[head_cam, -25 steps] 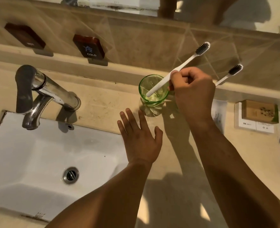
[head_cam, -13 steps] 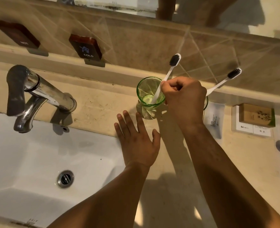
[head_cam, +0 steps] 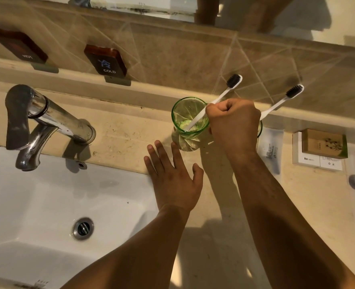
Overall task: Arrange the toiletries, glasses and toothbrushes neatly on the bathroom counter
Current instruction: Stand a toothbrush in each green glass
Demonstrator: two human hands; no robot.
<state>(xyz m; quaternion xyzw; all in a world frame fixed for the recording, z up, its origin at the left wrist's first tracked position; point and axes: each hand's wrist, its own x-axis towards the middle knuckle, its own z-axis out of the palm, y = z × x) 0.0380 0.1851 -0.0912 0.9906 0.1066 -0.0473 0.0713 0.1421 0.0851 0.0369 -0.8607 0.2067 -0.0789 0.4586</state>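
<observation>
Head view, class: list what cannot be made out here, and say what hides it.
- Second green glass: nearly all hidden behind the right hand.
- Second white toothbrush: lower handle hidden by that hand.
- Small print on the flat white sachet: too small to read.
- White sink basin: cut off by the left and bottom edges.

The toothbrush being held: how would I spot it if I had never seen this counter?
Start at the tap and look right along the counter to the green glass. The toothbrush stands in it, gripped by the right hand. The other toothbrush, further right, is untouched.
</observation>
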